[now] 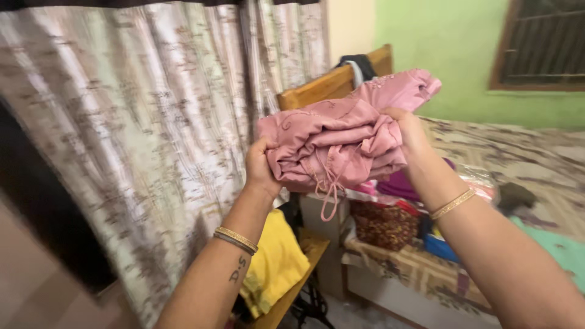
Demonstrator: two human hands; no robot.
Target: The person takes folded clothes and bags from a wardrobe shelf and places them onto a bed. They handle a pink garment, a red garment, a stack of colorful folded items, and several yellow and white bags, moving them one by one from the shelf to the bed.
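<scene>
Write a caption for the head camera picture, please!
Left hand and right hand hold a folded pink fabric garment before a patterned curtain.

We count two hands: our left hand (261,166) at nine o'clock and our right hand (409,135) at three o'clock of one folded pink garment (335,137). Two sets of gold bangles, one on each wrist. One patterned curtain (140,122) at ten o'clock, one yellow cloth (277,262) at six o'clock, one barred window (542,42) at two o'clock.
</scene>
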